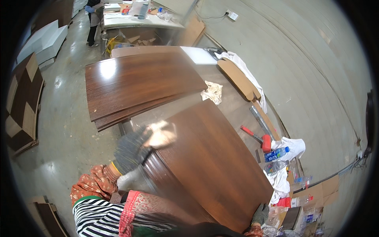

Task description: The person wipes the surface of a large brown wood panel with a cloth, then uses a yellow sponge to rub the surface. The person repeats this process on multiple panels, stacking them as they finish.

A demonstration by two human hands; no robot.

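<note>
Cloth [162, 134] in L hand [133, 148], at brn panel's [213, 162] edge.

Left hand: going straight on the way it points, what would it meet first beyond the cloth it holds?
Past its cloth, the left hand would likely meet the near panel, then the cream rag beyond; blur leaves its height unclear.

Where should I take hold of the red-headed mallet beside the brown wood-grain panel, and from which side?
Probably its slim red handle grip, coming from the left, over the panel: that end points toward it, while the bulky red head sits by a blue-labelled plastic bottle.
</note>
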